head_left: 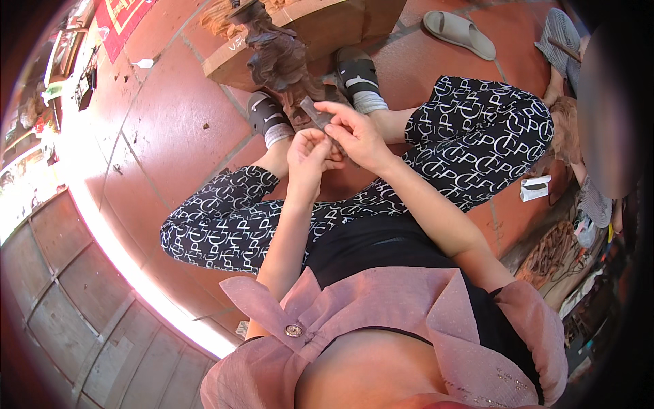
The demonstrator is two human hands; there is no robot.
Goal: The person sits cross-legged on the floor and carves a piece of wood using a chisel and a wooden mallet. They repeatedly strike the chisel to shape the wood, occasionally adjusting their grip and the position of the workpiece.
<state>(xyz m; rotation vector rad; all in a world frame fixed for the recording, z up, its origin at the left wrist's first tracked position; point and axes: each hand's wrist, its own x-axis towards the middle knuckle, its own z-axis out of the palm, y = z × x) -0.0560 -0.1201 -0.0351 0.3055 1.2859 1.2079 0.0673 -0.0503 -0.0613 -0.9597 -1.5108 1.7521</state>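
A small, flat greyish-brown strip [313,113] sits between the thumb and forefinger of my right hand [359,140]; its material is hard to make out. My left hand [310,155] meets the strip's lower end with curled, pinched fingers, and what lies inside them is hidden. Just beyond both hands stands a dark brown carved wooden figure [278,58], upright between my feet. Its lower part is partly covered by my hands and the strip.
Behind the carving is a cardboard box [313,42] with lighter carved wood [221,19] beside it. A grey slipper [459,34] lies on the red tiled floor [170,102]. To the right are a white packet [535,188], a brown carved piece [548,252] and another person's hand [555,90].
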